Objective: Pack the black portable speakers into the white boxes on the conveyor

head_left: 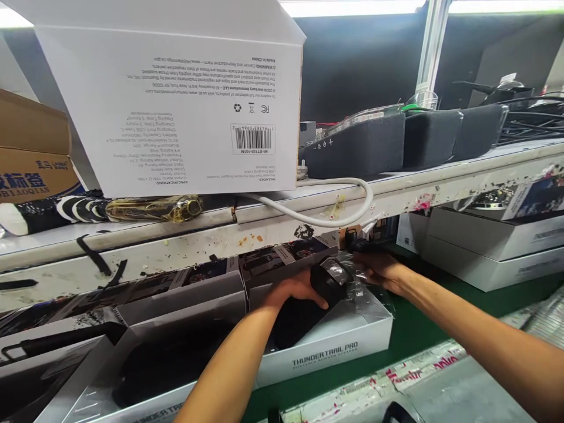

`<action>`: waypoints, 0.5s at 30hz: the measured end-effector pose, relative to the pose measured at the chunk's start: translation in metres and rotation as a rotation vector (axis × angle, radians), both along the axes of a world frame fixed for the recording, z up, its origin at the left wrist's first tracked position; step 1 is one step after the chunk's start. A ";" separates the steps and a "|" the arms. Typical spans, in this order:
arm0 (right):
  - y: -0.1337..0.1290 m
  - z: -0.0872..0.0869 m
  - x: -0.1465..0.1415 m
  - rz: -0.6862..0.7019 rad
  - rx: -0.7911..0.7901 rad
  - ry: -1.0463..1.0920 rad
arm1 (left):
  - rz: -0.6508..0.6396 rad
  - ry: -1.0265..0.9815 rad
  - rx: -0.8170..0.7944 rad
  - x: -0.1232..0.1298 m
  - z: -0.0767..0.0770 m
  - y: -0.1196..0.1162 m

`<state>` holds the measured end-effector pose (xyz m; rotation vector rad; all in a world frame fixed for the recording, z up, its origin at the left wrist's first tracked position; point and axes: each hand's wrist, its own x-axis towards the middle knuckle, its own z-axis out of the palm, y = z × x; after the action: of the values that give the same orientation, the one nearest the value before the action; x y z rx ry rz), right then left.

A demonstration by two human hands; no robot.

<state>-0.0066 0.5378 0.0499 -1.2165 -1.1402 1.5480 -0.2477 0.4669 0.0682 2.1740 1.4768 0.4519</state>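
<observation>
Nearest the camera, both forearms are reaching forward over the green counter (414,329) toward an open white box (335,346) printed "Thunder Trail Pro". The left hand (293,289) is gripping the near end of a black speaker (326,281) from above, fingers curled over it. The right hand (379,267) is lying just to the right of it, grasping the clear plastic bag (356,282) that is wrapping the speaker's far end. The speaker is sitting over the box's open top, its long axis running left to right between the hands. Farther back, a white cable (326,220) is hanging off a shelf (440,176) that is carrying more dark speakers (365,144).
</observation>
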 end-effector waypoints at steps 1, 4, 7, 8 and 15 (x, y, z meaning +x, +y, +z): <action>0.000 -0.002 -0.004 -0.022 -0.001 0.026 | 0.018 -0.003 -0.011 -0.002 -0.001 0.002; -0.001 -0.002 -0.008 -0.055 0.011 0.109 | -0.024 -0.083 -0.076 -0.014 -0.003 0.011; -0.002 -0.001 -0.008 -0.043 0.035 0.192 | -0.091 -0.241 -0.175 -0.030 -0.008 0.021; -0.003 -0.002 -0.008 -0.033 0.041 0.208 | -0.104 -0.288 -0.209 -0.034 -0.010 0.023; -0.019 -0.036 0.003 0.035 0.048 0.067 | -0.073 -0.181 -0.165 -0.037 -0.010 0.023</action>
<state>-0.0037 0.5189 0.0144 -1.1099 -1.1536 1.5674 -0.2851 0.4895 0.0587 1.9949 1.2863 0.4709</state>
